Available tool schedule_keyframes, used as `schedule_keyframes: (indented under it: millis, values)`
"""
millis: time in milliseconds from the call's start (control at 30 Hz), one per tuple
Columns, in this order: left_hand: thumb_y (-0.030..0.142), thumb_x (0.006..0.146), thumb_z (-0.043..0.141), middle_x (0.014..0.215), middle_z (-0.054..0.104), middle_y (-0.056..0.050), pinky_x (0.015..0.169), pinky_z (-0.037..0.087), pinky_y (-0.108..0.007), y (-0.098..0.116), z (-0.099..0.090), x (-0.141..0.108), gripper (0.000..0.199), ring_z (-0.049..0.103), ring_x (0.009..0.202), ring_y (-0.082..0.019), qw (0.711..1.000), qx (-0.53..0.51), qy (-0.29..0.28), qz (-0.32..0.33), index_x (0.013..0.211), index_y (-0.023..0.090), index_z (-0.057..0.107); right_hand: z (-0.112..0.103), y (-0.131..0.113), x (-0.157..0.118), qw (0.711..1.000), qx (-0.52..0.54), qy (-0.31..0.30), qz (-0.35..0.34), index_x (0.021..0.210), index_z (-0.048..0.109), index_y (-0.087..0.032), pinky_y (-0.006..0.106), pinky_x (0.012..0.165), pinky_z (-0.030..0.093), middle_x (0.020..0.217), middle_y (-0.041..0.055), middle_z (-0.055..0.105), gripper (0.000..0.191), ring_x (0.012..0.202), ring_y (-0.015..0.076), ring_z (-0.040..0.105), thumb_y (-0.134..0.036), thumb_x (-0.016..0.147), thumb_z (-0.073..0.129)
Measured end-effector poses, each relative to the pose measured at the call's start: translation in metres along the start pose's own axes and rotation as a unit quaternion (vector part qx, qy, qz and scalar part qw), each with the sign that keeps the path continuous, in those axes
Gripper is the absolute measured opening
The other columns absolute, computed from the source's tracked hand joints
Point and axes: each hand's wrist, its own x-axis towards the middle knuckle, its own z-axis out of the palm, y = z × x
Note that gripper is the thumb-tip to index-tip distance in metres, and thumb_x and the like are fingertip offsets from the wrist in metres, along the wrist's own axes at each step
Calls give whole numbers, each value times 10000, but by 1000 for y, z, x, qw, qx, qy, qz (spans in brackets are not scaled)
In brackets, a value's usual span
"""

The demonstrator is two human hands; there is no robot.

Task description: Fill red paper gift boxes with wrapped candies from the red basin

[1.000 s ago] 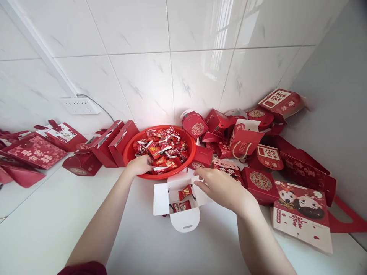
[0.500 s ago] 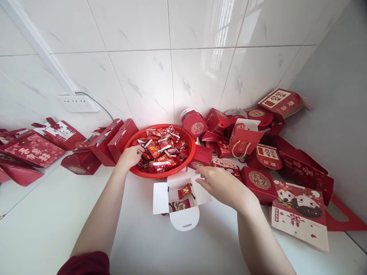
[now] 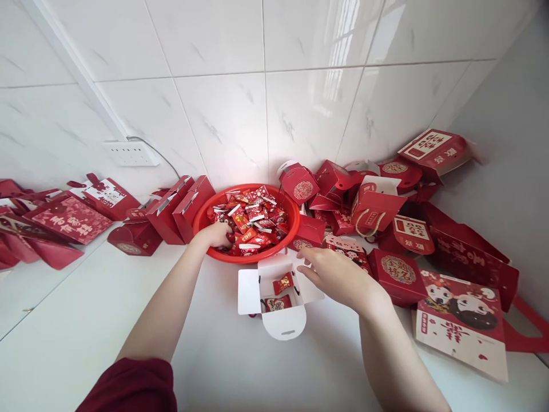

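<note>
My left hand point(image 3: 218, 234) reaches into the left front of a red plastic basin point(image 3: 295, 226) heaped with red-wrapped candies point(image 3: 253, 220). Its fingers are curled down among the candies, and whatever they grip is hidden. In front of the basin stands a small gift box point(image 3: 283, 324) with its white flaps folded out. Two wrapped candies lie inside it, an upper candy point(image 3: 283, 283) and a lower candy point(image 3: 277, 302). Over the right flap of the box hovers my right hand point(image 3: 328, 269), fingers apart and holding nothing.
Red gift boxes point(image 3: 397, 272) are piled right of the basin, with a flat printed bag point(image 3: 465, 320) at the near right. More red boxes point(image 3: 135, 234) and bags point(image 3: 71, 220) stand along the left. Behind them rises a tiled wall point(image 3: 223, 126) with a socket strip point(image 3: 131, 153).
My left hand has gone deeper into the candies, fingers now bent down. The right hand stays by the box. The whole view has shifted slightly, moving things to the right.
</note>
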Motion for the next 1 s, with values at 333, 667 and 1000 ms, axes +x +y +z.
schedule_keyframes:
  millis: [333,667,1000]
  values:
    - [547,651,789,590,715,-57,476,493,-285,18,-5,-18,383,685,533,-240,981,-171,59,75,765,190,708,1,6,-5,1000,-15,5,14,1216,611,-168,352,796,457,1086,127,727,292,1059,303,681,-285,1013,435]
    - [682,831,543,430,618,-52,424,410,-280,13,-2,-14,606,545,346,-188,968,-212,123,49,966,128,748,-3,6,-7,1000,-9,1,29,1200,613,-165,340,772,453,1086,121,728,285,1024,292,687,-285,1021,427]
    - [644,902,398,448,573,-53,429,376,-257,7,-7,-22,615,521,378,-145,922,-298,228,94,731,140,705,-1,9,-8,1000,-8,12,25,1194,609,-180,344,765,449,1104,111,727,275,1027,292,687,-293,1022,426]
